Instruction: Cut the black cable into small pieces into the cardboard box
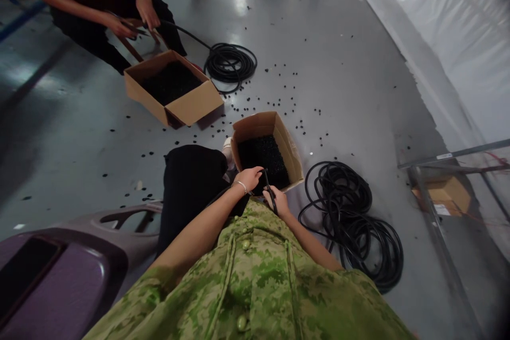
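Observation:
My left hand, with a bracelet at the wrist, is closed over the front of an open cardboard box. It pinches the end of a black hose that runs back beneath my left forearm. Close beside it, my right hand is wrapped around a slim dark tool that looks like scissors, its tip up by the left fingers. Small black pieces cover the bottom of the box. Whether the blades touch the hose is too small to tell.
Coiled black hose lies right of the box. Ahead left, a co-worker's hands hold a hose and tool above another cardboard box. Black bits dot the floor. A purple stool stands left, a metal frame right.

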A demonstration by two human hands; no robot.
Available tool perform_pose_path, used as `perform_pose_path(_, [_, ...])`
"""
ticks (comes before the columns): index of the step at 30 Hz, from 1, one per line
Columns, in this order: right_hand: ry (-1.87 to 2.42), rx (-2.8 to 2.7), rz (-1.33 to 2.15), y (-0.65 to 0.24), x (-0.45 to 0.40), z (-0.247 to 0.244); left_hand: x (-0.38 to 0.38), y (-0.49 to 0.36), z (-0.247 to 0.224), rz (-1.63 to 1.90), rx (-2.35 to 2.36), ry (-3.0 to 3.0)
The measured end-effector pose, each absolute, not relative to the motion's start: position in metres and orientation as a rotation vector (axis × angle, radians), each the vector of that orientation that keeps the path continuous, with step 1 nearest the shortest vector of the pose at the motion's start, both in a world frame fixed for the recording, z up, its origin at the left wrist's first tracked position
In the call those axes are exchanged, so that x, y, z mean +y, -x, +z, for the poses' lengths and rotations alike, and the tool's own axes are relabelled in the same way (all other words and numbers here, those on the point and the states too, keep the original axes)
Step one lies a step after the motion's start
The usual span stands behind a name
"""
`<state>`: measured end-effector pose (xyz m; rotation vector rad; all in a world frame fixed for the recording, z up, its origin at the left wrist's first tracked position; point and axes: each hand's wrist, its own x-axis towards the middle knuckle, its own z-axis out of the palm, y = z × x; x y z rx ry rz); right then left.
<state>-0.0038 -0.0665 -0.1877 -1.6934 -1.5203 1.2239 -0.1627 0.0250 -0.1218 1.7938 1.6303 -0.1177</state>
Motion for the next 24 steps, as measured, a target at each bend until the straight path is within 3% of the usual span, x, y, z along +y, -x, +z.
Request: perform_pose_path(24, [1.678, -1.459, 1.243, 0.0049, -0.0663, -0.1942, 0.0246, 0.1616, -0.1216, -0.127, 1.637, -1.782])
